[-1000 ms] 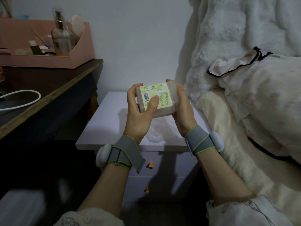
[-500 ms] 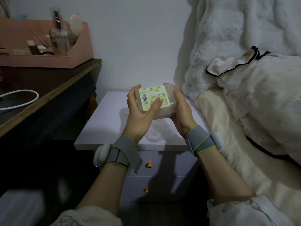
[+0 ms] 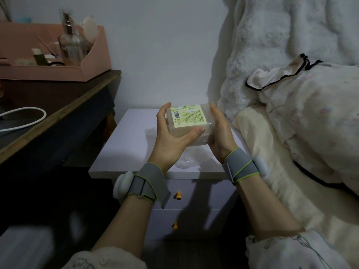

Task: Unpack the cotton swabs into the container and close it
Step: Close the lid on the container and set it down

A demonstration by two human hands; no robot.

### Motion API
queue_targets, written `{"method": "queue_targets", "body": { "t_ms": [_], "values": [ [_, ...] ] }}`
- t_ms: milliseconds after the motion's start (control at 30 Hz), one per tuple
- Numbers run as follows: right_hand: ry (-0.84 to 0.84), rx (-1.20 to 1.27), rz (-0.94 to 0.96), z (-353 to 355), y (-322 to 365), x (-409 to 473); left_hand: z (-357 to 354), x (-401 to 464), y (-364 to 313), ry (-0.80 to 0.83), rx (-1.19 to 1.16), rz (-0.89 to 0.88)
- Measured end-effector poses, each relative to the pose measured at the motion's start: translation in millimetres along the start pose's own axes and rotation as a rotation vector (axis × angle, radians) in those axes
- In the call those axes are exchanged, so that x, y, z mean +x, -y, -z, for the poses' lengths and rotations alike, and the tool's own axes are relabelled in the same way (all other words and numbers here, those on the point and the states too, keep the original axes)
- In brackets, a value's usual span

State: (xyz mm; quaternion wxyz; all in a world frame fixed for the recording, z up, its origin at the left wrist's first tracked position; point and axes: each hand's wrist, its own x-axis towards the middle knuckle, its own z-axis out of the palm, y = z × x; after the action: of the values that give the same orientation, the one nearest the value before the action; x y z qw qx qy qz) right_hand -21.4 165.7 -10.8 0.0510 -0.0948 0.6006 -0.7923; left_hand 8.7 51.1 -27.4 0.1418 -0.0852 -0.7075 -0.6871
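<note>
1 container (image 3: 187, 125), 2 gripping hands (image 3: 171, 140)

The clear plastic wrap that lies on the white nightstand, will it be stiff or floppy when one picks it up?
Probably floppy: the plastic wrap lies crumpled in soft folds on the nightstand. It also looks thin and see-through, so likely very light and easily shifted by a nudge.

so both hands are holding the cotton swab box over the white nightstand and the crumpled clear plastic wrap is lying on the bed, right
Not quite. The head view shows the crumpled clear plastic wrap lying on the white nightstand, under the hands, not on the bed. The rest holds: the left hand and right hand both hold the cotton swab box over the nightstand.
</note>
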Motion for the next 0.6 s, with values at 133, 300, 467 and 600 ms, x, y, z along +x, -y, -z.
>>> {"method": "queue_targets", "body": {
  "t_ms": [133,300,467,600],
  "values": [
    [-0.019,0.033,-0.006,1.1,-2.1,0.7,-1.9,-0.9,-0.7,-0.014,-0.009,-0.003],
    [-0.060,0.025,-0.019,2.6,-3.6,2.3,-4.0,-1.2,0.8,-0.036,0.002,-0.003],
    [-0.048,-0.006,-0.021,2.8,-4.3,1.9,-4.9,-0.3,1.0,-0.053,0.014,0.004],
    [-0.016,-0.053,0.038,0.7,-6.9,4.1,-0.4,2.9,-3.5,-0.123,-0.006,0.045]
  ]
}}
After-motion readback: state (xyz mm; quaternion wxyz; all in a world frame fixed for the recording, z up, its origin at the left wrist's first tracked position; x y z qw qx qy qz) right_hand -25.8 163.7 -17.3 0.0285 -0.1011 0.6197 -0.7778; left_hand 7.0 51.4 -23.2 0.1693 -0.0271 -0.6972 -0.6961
